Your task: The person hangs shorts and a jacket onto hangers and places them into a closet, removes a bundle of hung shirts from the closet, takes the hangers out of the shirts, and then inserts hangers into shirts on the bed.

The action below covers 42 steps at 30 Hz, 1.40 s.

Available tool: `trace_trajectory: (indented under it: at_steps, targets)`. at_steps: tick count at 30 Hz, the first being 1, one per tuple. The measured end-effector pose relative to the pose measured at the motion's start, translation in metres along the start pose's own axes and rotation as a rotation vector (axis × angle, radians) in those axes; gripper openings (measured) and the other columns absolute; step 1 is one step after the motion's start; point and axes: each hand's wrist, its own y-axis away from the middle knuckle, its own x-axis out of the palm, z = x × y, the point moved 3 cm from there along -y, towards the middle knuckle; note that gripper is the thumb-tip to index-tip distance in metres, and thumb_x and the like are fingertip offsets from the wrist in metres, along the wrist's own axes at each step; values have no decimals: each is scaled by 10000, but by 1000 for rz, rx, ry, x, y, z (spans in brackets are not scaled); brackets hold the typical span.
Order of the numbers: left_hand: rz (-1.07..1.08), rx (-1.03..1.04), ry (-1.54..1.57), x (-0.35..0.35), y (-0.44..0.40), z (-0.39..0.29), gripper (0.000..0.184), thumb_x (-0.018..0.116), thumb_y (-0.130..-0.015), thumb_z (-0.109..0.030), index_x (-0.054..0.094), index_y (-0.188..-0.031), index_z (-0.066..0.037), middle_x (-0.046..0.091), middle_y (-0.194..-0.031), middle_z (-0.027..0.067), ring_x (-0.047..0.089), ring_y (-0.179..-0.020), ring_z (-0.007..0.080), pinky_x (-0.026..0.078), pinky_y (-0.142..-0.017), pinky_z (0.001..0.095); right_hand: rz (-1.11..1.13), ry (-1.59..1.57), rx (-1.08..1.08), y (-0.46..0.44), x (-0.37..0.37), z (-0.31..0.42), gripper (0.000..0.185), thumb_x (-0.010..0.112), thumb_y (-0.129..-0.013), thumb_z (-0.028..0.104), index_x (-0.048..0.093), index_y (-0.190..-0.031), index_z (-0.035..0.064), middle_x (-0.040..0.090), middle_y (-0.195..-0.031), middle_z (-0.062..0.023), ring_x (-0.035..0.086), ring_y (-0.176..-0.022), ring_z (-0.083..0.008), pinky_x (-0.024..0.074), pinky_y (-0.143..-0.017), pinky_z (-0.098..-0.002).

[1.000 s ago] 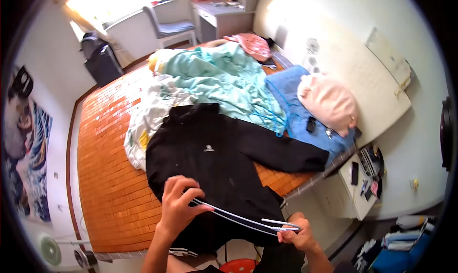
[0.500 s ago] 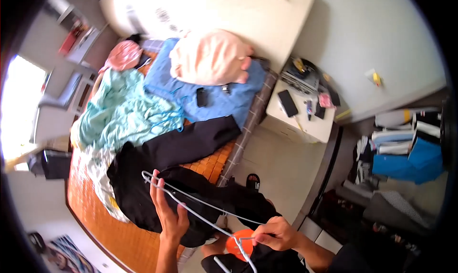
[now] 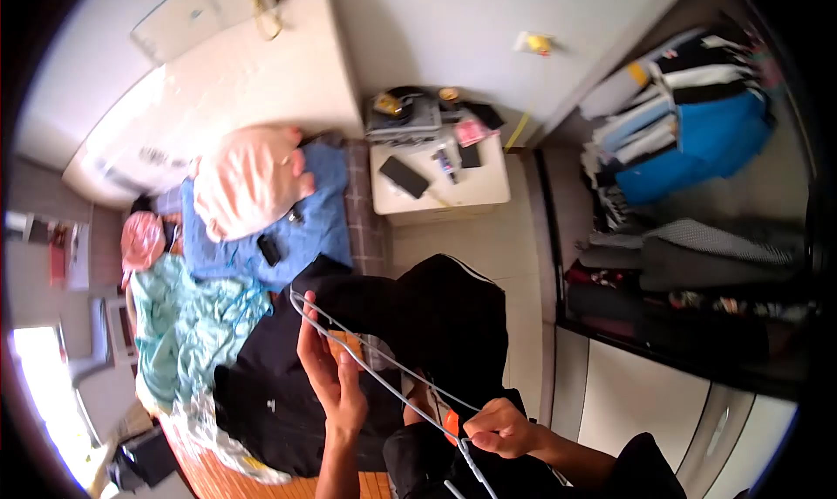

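A grey-white wire clothes hanger (image 3: pixel 388 377) slants across the space in front of me. Its narrow end loops at the fingertips of my left hand (image 3: pixel 331 372), whose fingers are nearly straight, with the wire passing between them and the thumb. Lower down, my right hand (image 3: pixel 501 429) is closed around the hanger near its twisted neck. A black garment (image 3: pixel 292 412) with a small white mark lies on the bed, behind my left hand. Beyond the hanger, black cloth (image 3: pixel 445 316) with a thin white edge rises over the floor. Something orange (image 3: pixel 451 423) shows partly behind the hanger.
Mint-green cloth (image 3: pixel 192 324), a blue pad (image 3: pixel 323 211) and a pink pillow-like thing (image 3: pixel 248 181) lie on the bed. A phone rests on the bedside cabinet (image 3: pixel 488 187). At right, an open wardrobe holds hanging clothes (image 3: pixel 724 133) and folded clothes (image 3: pixel 715 255).
My view has turned right, showing more of the wardrobe. The black cloth now reaches higher beyond the hanger, and the sandal on the floor no longer shows. Both hands keep the hanger similarly placed.
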Motion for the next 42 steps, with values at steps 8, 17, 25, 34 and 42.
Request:
trace_trajectory:
  at_steps: [8,17,25,34,42]
  targets:
    - [548,189,-213,56,19,-76,369,657,-874,-49,599,-1233,12,538,-1320,225,528,-1264,357,400,-1073,454,-625,-307,-194,31,29,23,329,408,-1100,249,491,-1298,0,560,-695,-52,430,-546,-72,353,-539,-221]
    - [885,228,-243,125,65,-78,215,597,-996,-158,617,-1145,-5,644,-841,192,648,-723,330,504,-621,388,-783,-181,-336,29,-46,49,140,517,-1054,107,534,-1163,21,619,-999,-96,559,-890,-118,446,-789,-261]
    - [894,-55,-241,220,29,-77,281,511,-1048,-189,599,-829,-38,524,-587,149,534,-486,275,435,-502,384,-862,343,-135,76,-181,94,136,625,-972,71,684,-1056,-18,686,-922,-69,617,-815,-123,493,-735,-268]
    - [1037,-13,-228,298,-4,-102,250,539,-1028,-170,622,-849,-16,600,-660,164,596,-557,292,476,-551,382,-1490,769,-172,145,-324,140,305,611,-975,78,588,-1268,-3,609,-1226,-131,608,-1057,-192,505,-826,-299]
    - [1207,20,-230,352,-42,-94,255,534,-1030,-193,638,-879,-15,610,-679,195,627,-596,351,482,-560,391,-1341,984,-89,140,-410,142,212,567,-958,19,698,-1123,44,575,-1298,-142,631,-1070,-277,510,-862,-313]
